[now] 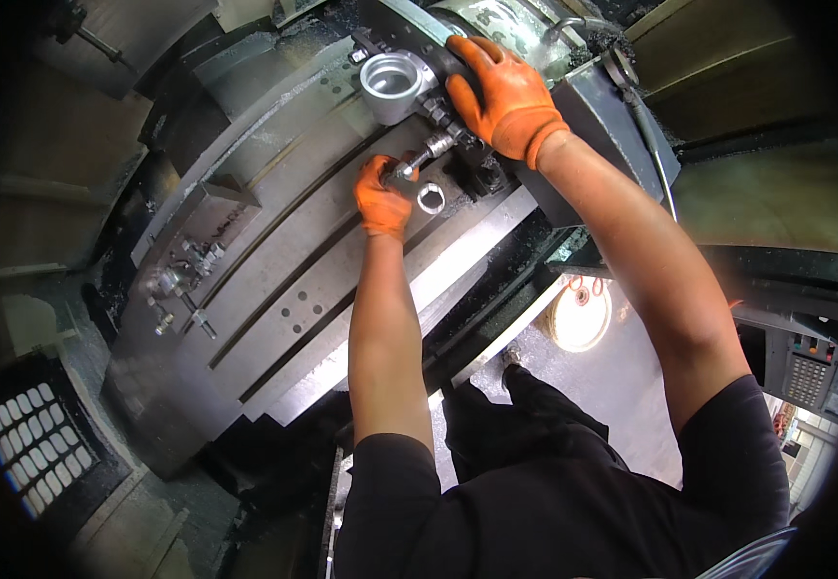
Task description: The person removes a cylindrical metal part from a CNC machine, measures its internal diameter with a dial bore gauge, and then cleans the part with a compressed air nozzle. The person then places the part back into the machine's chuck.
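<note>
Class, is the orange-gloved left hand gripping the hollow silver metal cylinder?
No: the left hand grips a silver metal tool, apart from the cylinder.

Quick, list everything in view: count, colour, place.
bed: one, grey, left of centre
cup: one, silver, top centre
fixture: one, dark, top centre
wrench: one, silver, upper centre
ring: one, silver, on bed below wrench
bolts: several, silver, bed's left end
block: one, grey, beside bolts
rod: one, grey, upper right
grille: one, black, lower left
panel: one, grey, far right
shirt: one, black, bottom
forearms: two, bare, below hands
left hand: one, orange glove, round wrench
right hand: one, orange glove, on fixture
</note>
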A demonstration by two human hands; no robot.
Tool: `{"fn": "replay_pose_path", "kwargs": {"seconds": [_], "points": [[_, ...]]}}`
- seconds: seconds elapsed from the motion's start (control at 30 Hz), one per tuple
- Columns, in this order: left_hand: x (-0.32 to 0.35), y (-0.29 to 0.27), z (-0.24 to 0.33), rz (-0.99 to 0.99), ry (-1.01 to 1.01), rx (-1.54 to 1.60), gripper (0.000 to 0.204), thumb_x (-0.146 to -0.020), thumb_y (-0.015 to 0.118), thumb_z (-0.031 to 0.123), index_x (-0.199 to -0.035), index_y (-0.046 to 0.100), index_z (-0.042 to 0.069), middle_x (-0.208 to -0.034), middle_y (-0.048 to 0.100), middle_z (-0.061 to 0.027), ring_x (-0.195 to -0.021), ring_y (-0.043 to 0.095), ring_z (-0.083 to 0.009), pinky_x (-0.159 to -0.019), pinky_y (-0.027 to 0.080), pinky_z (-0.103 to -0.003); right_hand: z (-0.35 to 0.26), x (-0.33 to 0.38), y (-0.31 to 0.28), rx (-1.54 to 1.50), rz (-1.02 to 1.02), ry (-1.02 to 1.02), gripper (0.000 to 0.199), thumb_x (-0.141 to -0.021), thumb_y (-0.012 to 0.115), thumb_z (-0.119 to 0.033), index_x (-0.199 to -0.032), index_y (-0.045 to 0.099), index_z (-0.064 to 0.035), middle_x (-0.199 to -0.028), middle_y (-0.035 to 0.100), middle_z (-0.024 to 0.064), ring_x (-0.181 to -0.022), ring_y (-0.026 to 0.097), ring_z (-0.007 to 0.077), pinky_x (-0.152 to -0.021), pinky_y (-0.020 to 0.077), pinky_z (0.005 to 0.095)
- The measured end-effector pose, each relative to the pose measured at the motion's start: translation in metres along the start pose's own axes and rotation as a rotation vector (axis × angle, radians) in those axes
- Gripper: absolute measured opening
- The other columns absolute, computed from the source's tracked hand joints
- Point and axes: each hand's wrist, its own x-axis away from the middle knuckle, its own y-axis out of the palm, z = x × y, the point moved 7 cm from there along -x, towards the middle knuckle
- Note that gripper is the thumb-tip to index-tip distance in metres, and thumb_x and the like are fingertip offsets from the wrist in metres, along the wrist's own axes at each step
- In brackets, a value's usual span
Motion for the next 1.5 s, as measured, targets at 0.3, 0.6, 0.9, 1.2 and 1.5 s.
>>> {"fn": "replay_pose_path", "kwargs": {"seconds": [0.3, 0.6, 0.9, 1.2, 1.5], "points": [[0.005, 0.008, -0.011, 0.092, -0.195, 0.047, 0.019, -0.082, 0.076, 0.016, -0.077, 0.067, 0.0, -0.075, 0.067, -0.0184, -0.067, 0.063, -0.0323, -0.064, 0.049, -0.04, 0.007, -0.001, 0.004, -0.003, 0.025, 0.045, 0.046, -0.1, 0.059, -0.022, -0.145, 0.055, -0.0131, -0.14, 0.061, 0.0167, -0.123, 0.061, 0.0417, -0.105, 0.0504, 0.0505], [0.064, 0.018, 0.02, 0.05, -0.973, 0.508, 0.025, -0.089, 0.075, 0.028, -0.087, 0.068, 0.004, -0.077, 0.063, -0.0031, -0.059, 0.058, -0.0157, -0.053, 0.044, -0.032, 0.003, -0.003, 0.001, -0.021, 0.081, 0.032, 0.041, -0.099, 0.061, -0.018, -0.14, 0.059, -0.0132, -0.133, 0.065, 0.015, -0.117, 0.064, 0.041, -0.1, 0.0539, 0.05], [0.062, -0.02, 0.143, -0.177, -1.053, 1.158, 0.052, -0.105, 0.057, 0.048, -0.131, 0.058, 0.003, -0.123, 0.069, -0.0172, -0.098, 0.07, -0.0265, -0.089, 0.057, -0.035, 0.006, 0.001, 0.003, -0.046, 0.06, 0.028, 0.046, -0.099, 0.062, -0.017, -0.143, 0.057, -0.0112, -0.139, 0.063, 0.0176, -0.119, 0.063, 0.0433, -0.103, 0.0519, 0.0507], [-0.006, -0.04, 0.114, -0.166, 0.327, -0.473, 0.067, -0.077, 0.087, 0.03, -0.135, 0.064, 0.005, -0.137, 0.062, -0.0232, -0.137, 0.05, -0.0445, -0.114, 0.038, -0.057, 0.004, 0.001, -0.004, -0.066, 0.087, 0.021, 0.043, -0.098, 0.061, -0.015, -0.141, 0.058, -0.0104, -0.137, 0.064, 0.0195, -0.118, 0.063, 0.0444, -0.101, 0.0522, 0.0505], [-0.009, -0.002, 0.046, -0.08, -0.871, 0.603, 0.038, -0.093, 0.077, 0.035, -0.093, 0.073, -0.002, -0.07, 0.063, -0.0023, -0.06, 0.056, -0.0113, -0.058, 0.045, -0.028, 0.0, -0.002, -0.004, -0.044, 0.059, 0.012, 0.043, -0.097, 0.061, -0.013, -0.14, 0.059, -0.0085, -0.136, 0.065, 0.0199, -0.118, 0.063, 0.0447, -0.101, 0.0521, 0.0497]]}}
